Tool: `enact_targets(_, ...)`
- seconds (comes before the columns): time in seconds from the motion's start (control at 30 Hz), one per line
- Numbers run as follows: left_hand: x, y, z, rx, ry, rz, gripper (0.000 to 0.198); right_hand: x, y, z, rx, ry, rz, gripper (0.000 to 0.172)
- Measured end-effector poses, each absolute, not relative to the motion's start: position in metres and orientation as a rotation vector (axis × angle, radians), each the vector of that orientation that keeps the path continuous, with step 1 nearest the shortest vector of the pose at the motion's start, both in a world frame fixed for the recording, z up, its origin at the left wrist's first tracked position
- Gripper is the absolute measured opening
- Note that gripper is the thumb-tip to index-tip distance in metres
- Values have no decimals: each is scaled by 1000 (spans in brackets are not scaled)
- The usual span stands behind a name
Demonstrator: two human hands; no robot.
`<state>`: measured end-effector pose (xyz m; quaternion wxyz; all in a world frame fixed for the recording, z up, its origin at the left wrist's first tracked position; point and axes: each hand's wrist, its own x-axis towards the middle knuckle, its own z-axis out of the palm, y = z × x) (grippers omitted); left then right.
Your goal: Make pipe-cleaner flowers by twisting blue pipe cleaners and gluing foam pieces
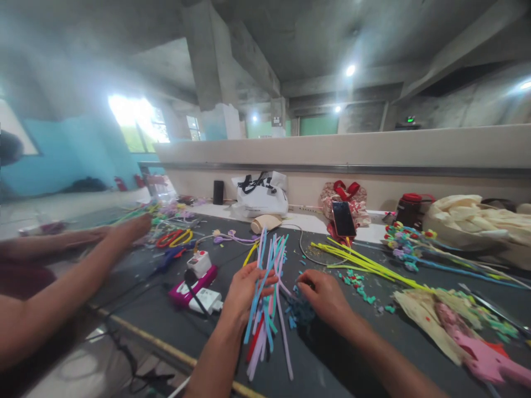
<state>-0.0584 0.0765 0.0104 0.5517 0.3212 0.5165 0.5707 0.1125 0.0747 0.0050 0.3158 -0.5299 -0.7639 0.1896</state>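
Note:
A loose bundle of pastel pipe cleaners [271, 309], in light blue, lilac, pink and red, lies across the fingers of my left hand [245, 287], which is closed around part of it. Just to the right, my right hand [326, 293] is curled with thumb and fingertips together. Whatever is between those fingertips, if anything, is too small to make out. Beneath them is a small heap of short blue cut pieces [302, 309] on the dark tabletop [332, 365].
Yellow-green pipe cleaners [373, 262] lie to the right, near a pink glue gun [485, 351]. A power strip [193, 287] with plugs sits left. Behind are a white bag [261, 196] and a phone [343, 218]. A co-worker's arm [95, 265] reaches in from the left.

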Motion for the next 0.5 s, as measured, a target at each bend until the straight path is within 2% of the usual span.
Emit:
enact_targets(0.13, -57, 73, 10, 714, 1144, 1333, 14, 86, 90, 13, -1420, -1871, 893, 20)
enact_targets(0.23, -54, 70, 9, 714, 1096, 1307, 13, 69, 106, 13, -1450, -1784, 1088, 35)
enact_targets(0.3, -52, 69, 8, 742, 1089, 1289, 9, 60, 114, 12, -1458, -1716, 1205, 39)
enact_targets(0.5, -52, 72, -2, 870, 1248, 1271, 17, 51, 115, 11, -1333, -1566, 1399, 21)
